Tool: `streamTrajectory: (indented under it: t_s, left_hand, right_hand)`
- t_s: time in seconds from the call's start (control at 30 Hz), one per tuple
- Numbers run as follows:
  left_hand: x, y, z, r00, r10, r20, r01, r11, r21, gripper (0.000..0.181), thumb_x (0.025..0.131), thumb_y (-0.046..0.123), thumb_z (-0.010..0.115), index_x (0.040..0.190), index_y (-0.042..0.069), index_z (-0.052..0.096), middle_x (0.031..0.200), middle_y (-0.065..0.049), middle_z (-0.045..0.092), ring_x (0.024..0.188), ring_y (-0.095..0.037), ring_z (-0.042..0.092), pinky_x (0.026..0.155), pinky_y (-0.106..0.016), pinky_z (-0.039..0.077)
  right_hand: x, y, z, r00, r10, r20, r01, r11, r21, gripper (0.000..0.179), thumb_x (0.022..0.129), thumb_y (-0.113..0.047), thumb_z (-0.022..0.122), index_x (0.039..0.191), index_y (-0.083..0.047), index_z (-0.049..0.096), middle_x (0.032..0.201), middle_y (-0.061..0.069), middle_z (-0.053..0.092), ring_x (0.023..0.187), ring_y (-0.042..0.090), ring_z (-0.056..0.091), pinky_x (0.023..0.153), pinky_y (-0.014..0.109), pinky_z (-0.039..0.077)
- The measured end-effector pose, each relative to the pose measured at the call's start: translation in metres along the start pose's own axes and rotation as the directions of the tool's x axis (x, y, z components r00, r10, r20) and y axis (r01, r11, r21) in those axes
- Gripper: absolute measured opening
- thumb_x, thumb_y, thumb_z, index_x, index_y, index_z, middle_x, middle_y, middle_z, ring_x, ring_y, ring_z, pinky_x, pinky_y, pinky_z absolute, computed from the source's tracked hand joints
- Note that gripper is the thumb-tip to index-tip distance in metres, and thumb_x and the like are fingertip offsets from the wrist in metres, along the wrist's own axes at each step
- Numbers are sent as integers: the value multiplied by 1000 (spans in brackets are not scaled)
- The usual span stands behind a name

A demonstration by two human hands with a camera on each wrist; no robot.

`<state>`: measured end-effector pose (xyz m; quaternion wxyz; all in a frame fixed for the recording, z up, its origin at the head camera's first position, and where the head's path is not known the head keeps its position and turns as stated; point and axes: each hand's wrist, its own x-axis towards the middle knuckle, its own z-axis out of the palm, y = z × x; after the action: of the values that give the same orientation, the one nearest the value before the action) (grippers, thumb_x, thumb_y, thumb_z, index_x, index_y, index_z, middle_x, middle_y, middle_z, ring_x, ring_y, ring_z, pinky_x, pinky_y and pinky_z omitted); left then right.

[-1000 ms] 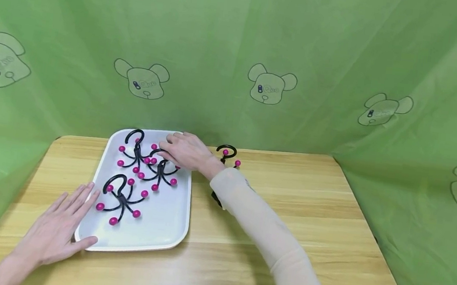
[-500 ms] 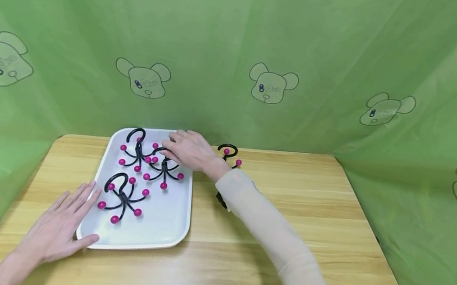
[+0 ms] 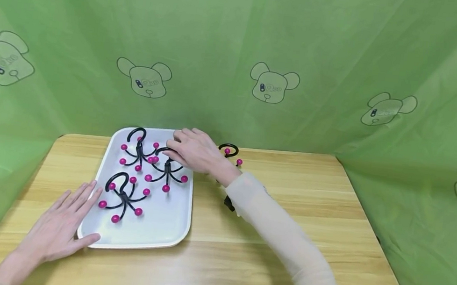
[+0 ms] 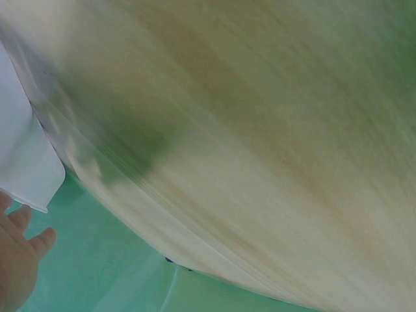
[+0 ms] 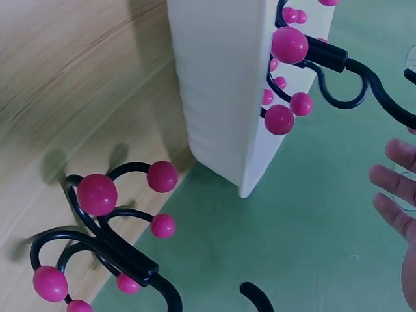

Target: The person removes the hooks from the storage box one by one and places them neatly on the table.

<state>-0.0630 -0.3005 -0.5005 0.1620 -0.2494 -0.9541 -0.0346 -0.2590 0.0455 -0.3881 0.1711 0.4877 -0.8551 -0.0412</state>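
Note:
In the head view, my right hand [image 3: 195, 149] reaches over the far right corner of the white tray [image 3: 163, 229]. Its thumb and index finger pinch the hook of a black claw massager [image 3: 168, 167] with curved prongs and pink ball tips. That massager's prongs lie over the tray, close to a second massager [image 3: 139, 151] at the far left. Nearer the front lies a third one [image 3: 124, 198]. My left hand [image 3: 58, 226] rests spread on the tray's left edge, thumb at the front corner. Most of my right hand is outside the right wrist view.
Another pink-tipped massager [image 5: 123, 253] stands on the wooden table [image 3: 289, 206] right of the tray, mostly hidden by my right forearm in the head view. A green curtain [image 3: 224, 29] with bear drawings surrounds the table's back and sides.
My right hand has shifted slightly right, and the pinched massager has shifted right and turned a little with it. My left hand stays at the tray's edge.

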Motion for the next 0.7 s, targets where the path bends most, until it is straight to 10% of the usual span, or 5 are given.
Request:
streamTrajectory:
  t_s: [0.7]
  left_hand:
    - [1,2,0,1000,-8,11,8,1000,5,114,83,66,71,168,5,25,173,-21,31,163,-4,-18,133,-22,-16]
  right_hand:
    - [-48,-3,-36,972,44,-231,-47,999,-5,28,106,-45,58,95,-20,68,91,-4,67,79,16,58,71,27,49]
